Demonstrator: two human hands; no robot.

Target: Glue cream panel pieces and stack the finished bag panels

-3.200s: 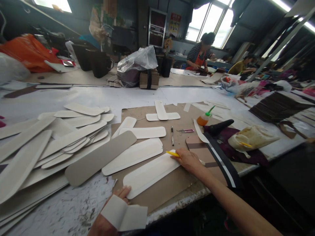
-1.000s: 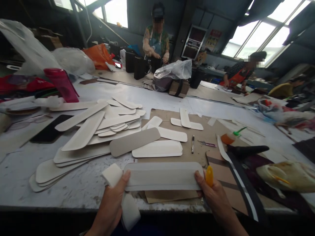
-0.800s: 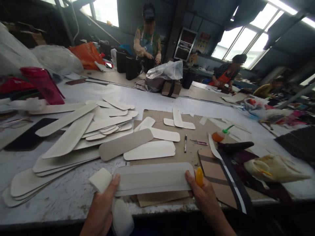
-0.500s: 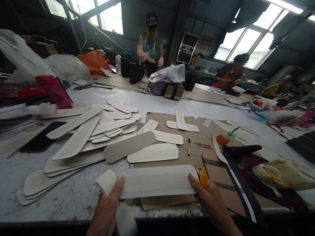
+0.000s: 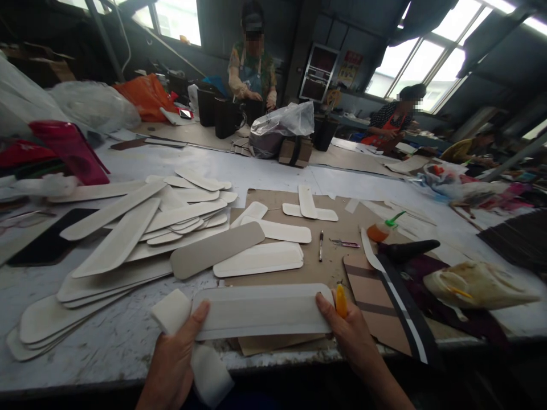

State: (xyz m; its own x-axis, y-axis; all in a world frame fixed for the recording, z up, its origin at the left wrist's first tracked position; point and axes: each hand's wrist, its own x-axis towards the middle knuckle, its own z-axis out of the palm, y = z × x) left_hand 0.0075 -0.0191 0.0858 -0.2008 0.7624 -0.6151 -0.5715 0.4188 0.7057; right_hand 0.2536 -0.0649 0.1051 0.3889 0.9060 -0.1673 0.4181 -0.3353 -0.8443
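Between my two hands, near the front edge of the table, I hold a long white panel with rounded corners. My left hand pinches its left end, thumb on top; a roll of white strip is in the same hand, with its loose length hanging below. My right hand grips the right end and also keeps a yellow-handled tool between its fingers; the tool's working end is hardly visible. Just beyond lie more white panels and a greyer panel.
A heap of white panels spreads on the left beside a dark phone-like slab. On brown board lie a pen and small snips. A glue bottle stands right. Co-workers work across the table.
The whole scene has shifted slightly left and up in view as the head turned. Both hands keep the same hold on the panel.
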